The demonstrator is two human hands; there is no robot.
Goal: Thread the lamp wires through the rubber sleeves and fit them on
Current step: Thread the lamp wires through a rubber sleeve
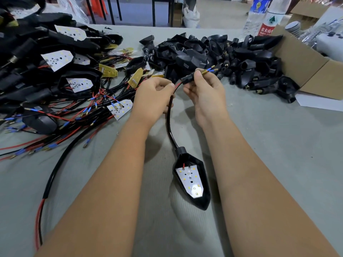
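Right hand pinches rubber sleeve, blue-tipped wire ends protruding beyond it. Left hand grips the lamp wire just left of the sleeve. Lamp housing lies on table, nearer the person than the sleeve. Sleeve pile behind it.

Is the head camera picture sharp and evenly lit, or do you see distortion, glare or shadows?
Head view: wide-angle lens bends the scene, so the forearms look stretched toward the lower corners; light is soft and even, with faint shadows on the table under the left hand and beside the lamp housing; mild glare on that housing's LED board; the hands look sharp, the background bottles softer.
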